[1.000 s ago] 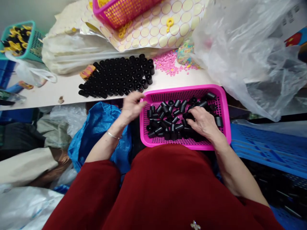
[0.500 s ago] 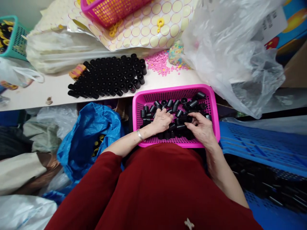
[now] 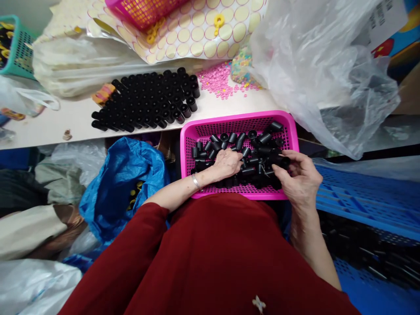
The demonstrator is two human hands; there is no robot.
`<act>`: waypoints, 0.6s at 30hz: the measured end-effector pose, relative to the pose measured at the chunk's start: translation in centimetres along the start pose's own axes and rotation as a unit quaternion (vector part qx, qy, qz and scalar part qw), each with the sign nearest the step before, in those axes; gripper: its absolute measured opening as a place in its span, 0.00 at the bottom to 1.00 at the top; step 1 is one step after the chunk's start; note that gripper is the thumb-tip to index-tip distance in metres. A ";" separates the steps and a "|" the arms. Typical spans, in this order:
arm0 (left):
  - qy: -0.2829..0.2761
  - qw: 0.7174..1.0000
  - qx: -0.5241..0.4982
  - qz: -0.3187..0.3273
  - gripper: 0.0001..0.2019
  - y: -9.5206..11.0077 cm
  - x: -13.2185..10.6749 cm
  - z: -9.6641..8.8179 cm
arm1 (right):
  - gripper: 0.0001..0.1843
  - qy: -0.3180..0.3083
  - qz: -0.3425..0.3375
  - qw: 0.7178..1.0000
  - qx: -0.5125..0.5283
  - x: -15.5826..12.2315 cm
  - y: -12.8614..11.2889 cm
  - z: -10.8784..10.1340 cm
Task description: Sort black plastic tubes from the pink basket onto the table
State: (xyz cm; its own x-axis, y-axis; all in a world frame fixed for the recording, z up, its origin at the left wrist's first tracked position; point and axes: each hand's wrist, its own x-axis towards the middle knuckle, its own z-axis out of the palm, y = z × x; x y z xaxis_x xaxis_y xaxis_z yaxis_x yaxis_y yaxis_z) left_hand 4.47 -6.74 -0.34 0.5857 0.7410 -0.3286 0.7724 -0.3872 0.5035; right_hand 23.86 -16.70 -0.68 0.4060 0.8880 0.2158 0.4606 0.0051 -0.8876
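Note:
A bright pink basket (image 3: 239, 117) in front of me holds a jumble of short black plastic tubes (image 3: 232, 138). My left hand (image 3: 227, 165) dips into the pile, its fingers curled together with their tips among the tubes. What it grips, if anything, is hidden. At the basket's right end, my right hand (image 3: 300, 176) is closed, with thumb and fingers around a black tube (image 3: 281, 161) that blends into the dark pile behind. On the table edge beyond the basket, many similar black tubes (image 3: 147, 100) stand upright in a tight block.
Pink beads (image 3: 218, 81) lie scattered beside a bag of coloured beads (image 3: 241, 65). Clear plastic bags (image 3: 305, 57) hang over the table's right side. A blue sack (image 3: 111, 188) stands at lower left. Blue crates (image 3: 367, 188) with black parts are at right. Another pink basket (image 3: 141, 15) stands at the back.
My right hand has moved right, toward the basket's right rim, with a black tube between its fingers. My left hand has shifted slightly right within the pile.

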 end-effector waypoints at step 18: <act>-0.025 0.999 0.006 0.048 0.24 1.1 4.4 0.7 | 0.19 0.042 0.077 0.988 0.127 -1.0 0.5 0.2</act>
State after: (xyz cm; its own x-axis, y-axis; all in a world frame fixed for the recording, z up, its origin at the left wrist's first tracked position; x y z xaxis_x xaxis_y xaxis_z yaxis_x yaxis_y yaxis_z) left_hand 8.05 -4.31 -1.75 0.6684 0.6717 -0.3194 0.7147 -0.4612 0.5259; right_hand 23.49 -17.49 -1.48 0.5245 0.8464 0.0926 0.1790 -0.0033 -0.9838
